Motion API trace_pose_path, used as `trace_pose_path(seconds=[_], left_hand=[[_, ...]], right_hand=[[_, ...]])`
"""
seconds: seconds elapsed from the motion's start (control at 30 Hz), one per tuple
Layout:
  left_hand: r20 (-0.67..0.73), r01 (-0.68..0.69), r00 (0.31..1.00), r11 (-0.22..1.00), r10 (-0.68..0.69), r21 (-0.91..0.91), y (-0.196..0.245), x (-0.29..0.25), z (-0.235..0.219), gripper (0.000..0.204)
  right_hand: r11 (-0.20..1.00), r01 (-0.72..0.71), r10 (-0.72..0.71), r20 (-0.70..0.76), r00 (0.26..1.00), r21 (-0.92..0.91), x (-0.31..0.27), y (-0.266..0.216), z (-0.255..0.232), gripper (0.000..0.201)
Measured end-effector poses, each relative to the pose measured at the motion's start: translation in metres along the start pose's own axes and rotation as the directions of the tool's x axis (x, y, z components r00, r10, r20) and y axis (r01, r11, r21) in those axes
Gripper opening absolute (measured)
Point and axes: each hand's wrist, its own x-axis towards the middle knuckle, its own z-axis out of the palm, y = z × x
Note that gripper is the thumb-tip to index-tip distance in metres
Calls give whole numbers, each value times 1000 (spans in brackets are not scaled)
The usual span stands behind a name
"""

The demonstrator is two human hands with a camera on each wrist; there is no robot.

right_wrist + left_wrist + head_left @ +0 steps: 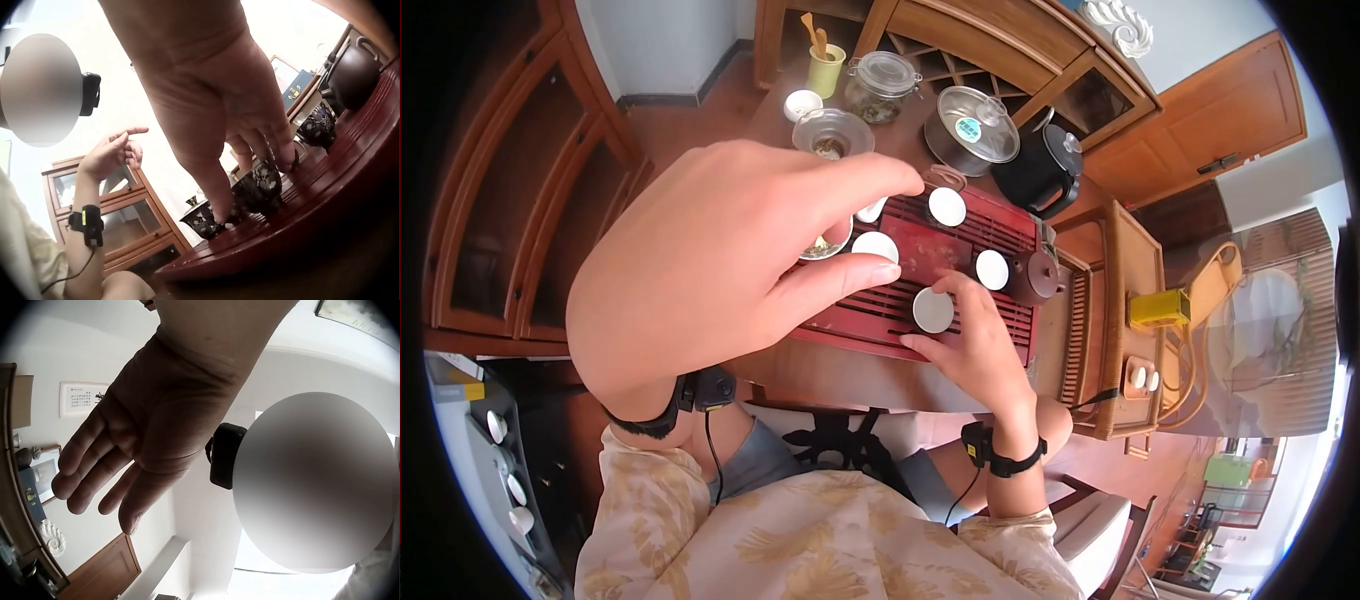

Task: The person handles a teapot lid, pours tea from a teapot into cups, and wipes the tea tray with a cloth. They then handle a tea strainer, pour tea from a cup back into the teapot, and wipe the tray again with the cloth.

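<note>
My right hand reaches over the red tea tray, its thumb and fingers round a small teacup. In the right wrist view this teacup has a dark, flower-patterned outside and sits low on the slats. My left hand is raised nearer the head camera, fingers relaxed and nothing in them. Its bare palm faces the left wrist camera. Below it, partly hidden, are a teacup and a bowl with leaves. More teacups stand on the tray, one beside a brown teapot.
Behind the tray stand a glass jar, a lidded pot, a black kettle and a green holder with wooden tools. A glass bowl sits behind my left hand. To the right, a wooden stand holds a yellow box.
</note>
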Motion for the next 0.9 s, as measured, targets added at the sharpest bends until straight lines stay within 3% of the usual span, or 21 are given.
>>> trace_pose_path(seconds=[0.07,0.13,0.3,0.33,0.43,0.5,0.57,0.63,0.67,0.77,0.9], left_hand=[[15,20,1000,1000,-20,-1,1,2,0,48],[30,51,998,999,-52,9,4,6,0,48],[-101,18,995,995,-27,-97,13,18,5,48],[-109,28,993,993,-40,-114,16,20,5,48],[-101,-87,992,987,73,-134,16,27,11,59],[2,-183,983,980,184,-78,17,33,23,81],[52,-270,957,942,286,-200,24,41,47,85],[169,-246,920,857,354,-453,42,42,93,82],[170,-187,927,806,333,-561,50,38,110,74],[87,-251,928,779,363,-574,49,35,132,67],[123,-216,932,796,341,-565,49,38,129,68]], right_hand=[[992,122,-119,-99,988,21,6,-6,-13,54],[993,113,-109,-117,987,26,9,-14,-37,49],[983,147,-116,-242,963,112,12,-37,-87,32],[966,208,-166,-253,953,151,13,-35,-92,31],[945,309,-305,-54,951,109,17,-53,-109,32],[895,419,-426,17,904,156,21,-53,-100,27],[861,463,-493,123,861,211,17,-52,-90,32],[789,539,-606,231,761,296,3,-36,-63,16],[788,536,-605,223,764,304,-2,-31,-58,16],[793,389,-550,276,788,468,-15,-19,-47,14],[753,176,-488,360,795,634,-28,-10,-40,12]])
